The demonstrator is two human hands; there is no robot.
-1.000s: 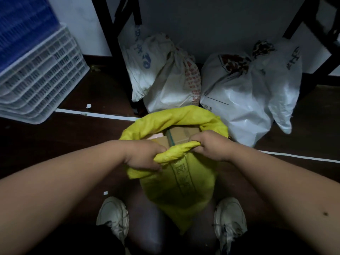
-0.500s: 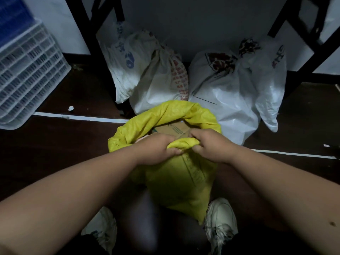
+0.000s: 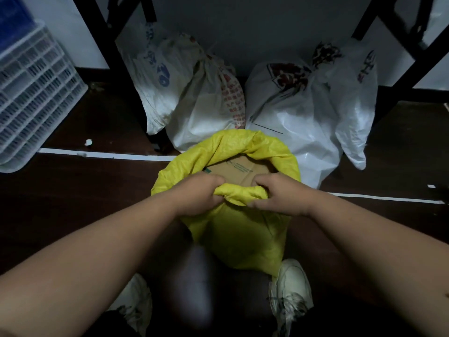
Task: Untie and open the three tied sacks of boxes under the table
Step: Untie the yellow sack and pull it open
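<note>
1. The yellow sack stands on the floor between the person's shoes, mouth already open, a cardboard box showing inside.
2. The left hand and right hand each clench the near rim, bunched between them; the step looks like rolling the mouth wider.
3. Just behind the yellow sack, under the desk, two white sacks look still tied; the next move would be reaching for a knot.
4. A white crate sits well left.
</note>
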